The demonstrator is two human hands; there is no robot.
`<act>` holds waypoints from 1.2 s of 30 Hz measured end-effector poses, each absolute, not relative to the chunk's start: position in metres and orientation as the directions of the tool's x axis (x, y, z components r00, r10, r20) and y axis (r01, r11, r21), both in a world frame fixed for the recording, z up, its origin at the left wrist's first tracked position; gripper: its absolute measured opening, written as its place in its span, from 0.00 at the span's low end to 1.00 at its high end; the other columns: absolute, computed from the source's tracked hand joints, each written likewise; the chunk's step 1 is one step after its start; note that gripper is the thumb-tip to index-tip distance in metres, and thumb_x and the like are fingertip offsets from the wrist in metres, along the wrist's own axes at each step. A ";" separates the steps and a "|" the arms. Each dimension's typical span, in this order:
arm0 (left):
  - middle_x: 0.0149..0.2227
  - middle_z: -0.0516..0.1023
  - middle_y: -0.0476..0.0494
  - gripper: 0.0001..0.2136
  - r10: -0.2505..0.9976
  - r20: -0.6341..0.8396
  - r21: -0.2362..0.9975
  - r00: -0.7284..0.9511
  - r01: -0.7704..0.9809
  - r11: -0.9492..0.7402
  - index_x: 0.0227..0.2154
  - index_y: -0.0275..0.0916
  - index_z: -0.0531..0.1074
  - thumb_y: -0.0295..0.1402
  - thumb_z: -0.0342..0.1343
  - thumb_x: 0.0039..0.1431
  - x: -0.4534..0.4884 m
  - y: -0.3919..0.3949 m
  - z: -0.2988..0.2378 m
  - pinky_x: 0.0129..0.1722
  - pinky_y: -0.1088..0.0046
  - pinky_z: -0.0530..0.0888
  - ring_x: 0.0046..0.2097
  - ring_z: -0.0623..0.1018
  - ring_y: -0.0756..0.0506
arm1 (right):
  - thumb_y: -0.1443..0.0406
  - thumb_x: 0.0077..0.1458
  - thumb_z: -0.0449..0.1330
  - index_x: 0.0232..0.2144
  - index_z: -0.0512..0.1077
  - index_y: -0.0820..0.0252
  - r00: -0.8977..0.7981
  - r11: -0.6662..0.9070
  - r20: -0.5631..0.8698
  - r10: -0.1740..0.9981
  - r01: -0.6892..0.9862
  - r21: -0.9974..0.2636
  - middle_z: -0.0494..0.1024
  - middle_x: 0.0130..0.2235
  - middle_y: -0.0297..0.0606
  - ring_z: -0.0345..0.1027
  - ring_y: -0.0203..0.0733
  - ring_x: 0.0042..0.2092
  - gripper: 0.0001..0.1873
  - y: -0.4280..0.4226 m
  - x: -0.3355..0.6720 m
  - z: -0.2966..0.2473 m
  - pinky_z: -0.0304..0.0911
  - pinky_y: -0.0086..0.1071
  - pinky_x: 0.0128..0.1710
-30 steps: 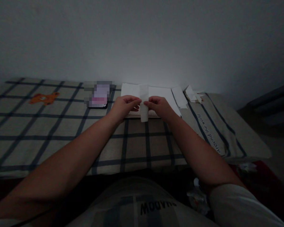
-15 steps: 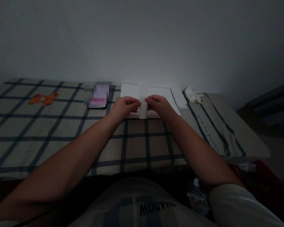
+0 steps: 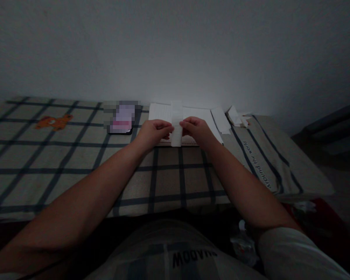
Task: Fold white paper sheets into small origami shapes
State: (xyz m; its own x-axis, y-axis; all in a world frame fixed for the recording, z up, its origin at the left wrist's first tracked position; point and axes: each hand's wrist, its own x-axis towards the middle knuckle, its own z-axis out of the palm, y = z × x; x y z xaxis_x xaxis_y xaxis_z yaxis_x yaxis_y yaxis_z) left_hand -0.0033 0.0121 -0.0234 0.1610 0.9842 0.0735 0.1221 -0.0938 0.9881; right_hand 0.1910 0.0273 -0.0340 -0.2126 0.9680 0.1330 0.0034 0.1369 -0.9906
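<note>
As grips pinch paper, shirt reads "SHADOW".

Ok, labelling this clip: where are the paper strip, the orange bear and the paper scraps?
paper strip (image 3: 176, 139), head view, its free lower end.
orange bear (image 3: 54, 121), head view, its body.
paper scraps (image 3: 235, 115), head view, top piece.

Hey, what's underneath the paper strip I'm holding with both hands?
Under the paper strip, pinched by the left hand and right hand, lies a white sheet on the checked blanket. The strip and hands cover the sheet's middle, so anything there is hidden.
</note>
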 end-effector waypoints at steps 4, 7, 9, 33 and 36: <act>0.25 0.79 0.47 0.11 0.978 0.062 0.993 0.200 0.087 -0.081 0.29 0.35 0.79 0.37 0.69 0.45 -0.003 0.009 -0.021 0.29 0.74 0.73 0.26 0.75 0.51 | 0.51 0.48 0.69 0.30 0.72 0.58 -0.198 0.166 0.174 0.965 -0.054 -0.985 0.76 0.30 0.32 0.71 0.35 0.32 0.18 0.027 0.190 -0.032 0.72 0.36 0.38; 0.24 0.78 0.48 0.10 0.975 0.053 0.996 0.214 0.058 -0.067 0.28 0.35 0.79 0.35 0.69 0.46 -0.002 0.008 -0.019 0.28 0.75 0.72 0.25 0.74 0.52 | 0.52 0.48 0.69 0.28 0.70 0.58 -0.152 0.215 0.212 0.965 0.002 -0.977 0.75 0.28 0.32 0.70 0.35 0.29 0.17 0.025 0.189 -0.031 0.71 0.35 0.34; 0.25 0.79 0.48 0.09 0.976 0.045 0.997 0.215 0.058 -0.059 0.28 0.35 0.78 0.34 0.68 0.46 -0.001 0.007 -0.019 0.28 0.75 0.73 0.25 0.75 0.52 | 0.53 0.50 0.68 0.28 0.70 0.57 -0.141 0.229 0.223 0.965 0.024 -0.973 0.74 0.27 0.32 0.70 0.35 0.29 0.17 0.025 0.189 -0.031 0.70 0.34 0.33; 0.24 0.78 0.48 0.08 0.976 -0.090 0.996 0.198 0.019 0.088 0.27 0.35 0.78 0.34 0.68 0.47 0.000 0.008 -0.018 0.29 0.75 0.73 0.26 0.75 0.52 | 0.51 0.49 0.68 0.26 0.74 0.60 -0.170 0.206 0.186 0.968 0.106 -0.973 0.76 0.26 0.32 0.71 0.35 0.29 0.18 0.024 0.193 -0.031 0.70 0.32 0.33; 0.23 0.78 0.49 0.07 0.984 -0.051 0.998 0.172 0.032 0.047 0.26 0.35 0.77 0.32 0.68 0.46 0.001 0.007 -0.017 0.28 0.76 0.72 0.25 0.74 0.52 | 0.50 0.47 0.69 0.27 0.74 0.60 -0.183 0.168 0.155 0.971 0.058 -0.984 0.77 0.27 0.33 0.72 0.36 0.30 0.19 0.026 0.193 -0.033 0.72 0.33 0.35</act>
